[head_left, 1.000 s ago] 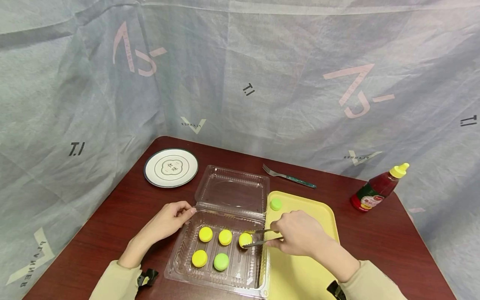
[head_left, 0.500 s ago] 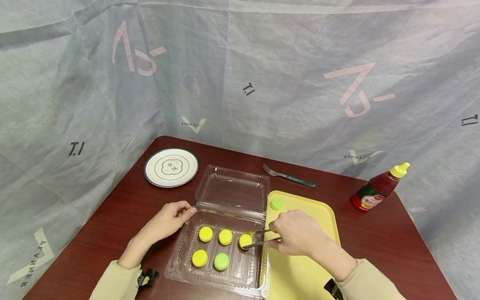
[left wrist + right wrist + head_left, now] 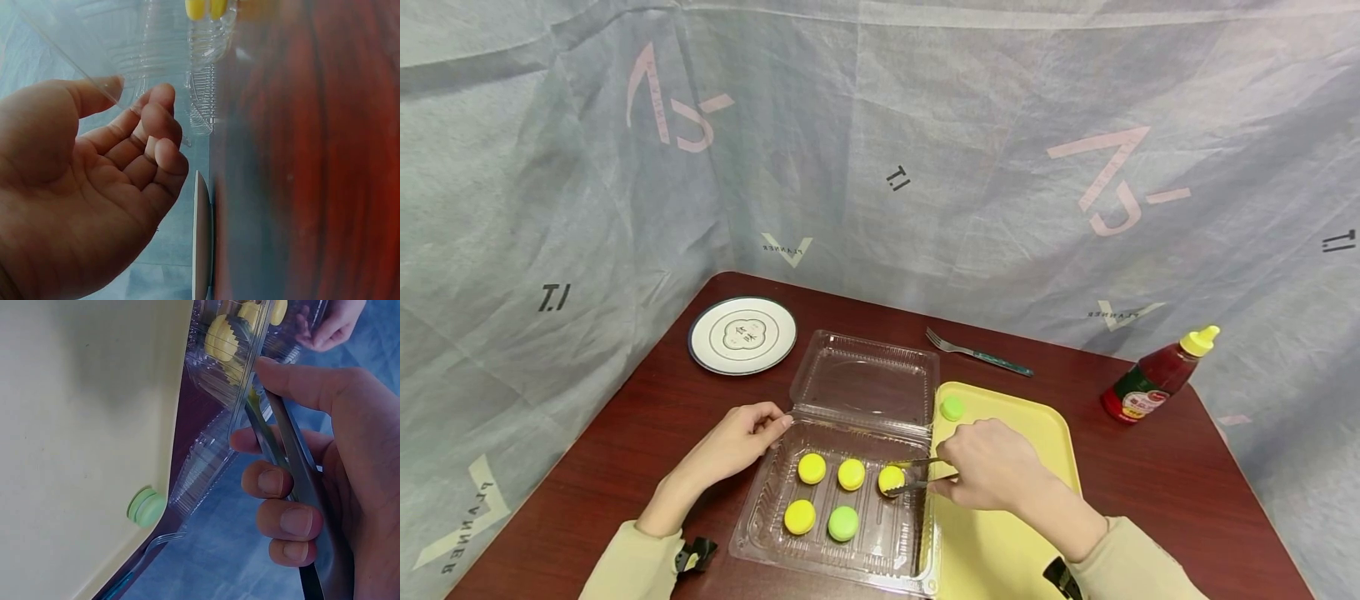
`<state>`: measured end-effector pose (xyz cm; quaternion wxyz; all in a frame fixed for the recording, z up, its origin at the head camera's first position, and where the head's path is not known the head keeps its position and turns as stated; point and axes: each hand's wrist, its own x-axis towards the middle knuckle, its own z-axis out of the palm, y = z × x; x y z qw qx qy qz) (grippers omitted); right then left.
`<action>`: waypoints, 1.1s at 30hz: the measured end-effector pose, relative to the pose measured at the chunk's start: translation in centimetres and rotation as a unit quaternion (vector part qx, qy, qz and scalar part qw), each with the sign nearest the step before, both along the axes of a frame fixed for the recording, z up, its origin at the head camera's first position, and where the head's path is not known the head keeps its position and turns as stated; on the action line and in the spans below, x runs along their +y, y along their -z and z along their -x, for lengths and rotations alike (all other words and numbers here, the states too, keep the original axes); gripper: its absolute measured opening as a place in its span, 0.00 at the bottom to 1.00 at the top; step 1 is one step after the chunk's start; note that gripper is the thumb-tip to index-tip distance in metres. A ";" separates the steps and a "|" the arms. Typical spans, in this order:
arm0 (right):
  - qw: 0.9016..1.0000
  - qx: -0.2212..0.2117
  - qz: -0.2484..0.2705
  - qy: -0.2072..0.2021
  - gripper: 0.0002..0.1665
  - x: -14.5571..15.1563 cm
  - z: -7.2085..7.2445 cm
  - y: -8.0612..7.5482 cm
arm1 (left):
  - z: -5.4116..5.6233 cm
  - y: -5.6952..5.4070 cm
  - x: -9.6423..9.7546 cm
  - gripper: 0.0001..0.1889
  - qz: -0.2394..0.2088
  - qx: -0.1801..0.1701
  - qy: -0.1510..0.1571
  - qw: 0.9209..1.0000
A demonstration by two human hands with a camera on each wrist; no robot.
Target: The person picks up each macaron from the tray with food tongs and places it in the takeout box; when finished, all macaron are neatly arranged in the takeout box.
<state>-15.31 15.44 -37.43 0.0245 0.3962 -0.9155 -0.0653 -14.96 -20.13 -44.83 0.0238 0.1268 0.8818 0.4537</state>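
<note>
My left hand [image 3: 741, 442] pinches the left rim of an open clear plastic container [image 3: 831, 562] between thumb and fingers. My right hand [image 3: 992, 467] grips metal tongs [image 3: 300, 456], their tips reaching over the container's right wall. Between those tips sits a yellow macaron [image 3: 891, 479] in the back row; whether both tips touch it I cannot tell. Also in the container are two yellow macarons in the back row, plus a yellow macaron [image 3: 800, 517] and a green macaron [image 3: 843, 523] in front. Another green macaron [image 3: 952, 408] lies on the yellow tray [image 3: 1000, 542].
Behind the base lies the container's opened lid [image 3: 867, 379]. A white plate [image 3: 742, 335] is at the back left. A fork [image 3: 977, 357] lies behind the tray, and a red sauce bottle [image 3: 1157, 379] stands at the right. Grey cloth [image 3: 880, 167] hangs behind the table.
My right hand and wrist have shifted slightly left, with the tong tips staying around the yellow macaron. The left hand keeps its place at the rim.
</note>
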 end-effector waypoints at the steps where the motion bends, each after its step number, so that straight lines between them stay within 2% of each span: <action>1: 1.000 0.002 0.001 0.000 0.31 0.0 0.0 0.0 | 0.0 0.0 0.0 0.12 -0.001 0.000 0.000 1.000; 33: 1.000 -0.013 -0.011 0.012 0.27 -0.1 -0.1 -0.1 | 0.0 0.0 0.0 0.11 0.000 -0.002 -0.002 1.000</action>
